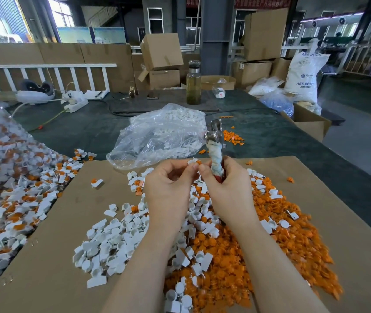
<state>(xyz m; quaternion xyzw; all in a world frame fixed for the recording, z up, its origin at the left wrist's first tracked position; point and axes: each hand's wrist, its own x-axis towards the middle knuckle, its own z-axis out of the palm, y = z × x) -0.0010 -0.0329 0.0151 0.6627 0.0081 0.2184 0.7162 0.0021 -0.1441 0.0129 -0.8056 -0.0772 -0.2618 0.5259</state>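
Here, in the head view, both my forearms reach forward from the bottom edge and draw together over the middle of the cardboard sheet [62, 222], wrists raised off it. My left hand [168, 184] has its back turned up and its fingers curled in. Thumb and forefinger pinch a small white-and-orange piece [194, 162] at their tips, held in the air just above the piles and clear of them.

My right hand [227, 188] sits just beside the left, knuckles outward, with its fingers wrapped round the handle of a metal tool [215, 162]. The handle is bound in white cloth with a bit of red showing low in my fist. The tool stands nearly upright, and its shiny head rises above my fingers in front of the clear plastic bag [157, 136]. My right thumb lies against the tip of my left thumb, right next to the piece; whether it touches the piece itself I cannot tell.

Under my left wrist is a heap of white plastic parts [112, 240], and under my right forearm a wide heap of orange caps [281, 233]; the two run into each other between my arms. Off the left edge of the sheet lies a pile of mixed white and orange parts [15, 199]. The bag, part full of white parts, rests on the dark green table cover [270, 136] beyond the sheet, and a glass bottle [193, 83] stands farther back.
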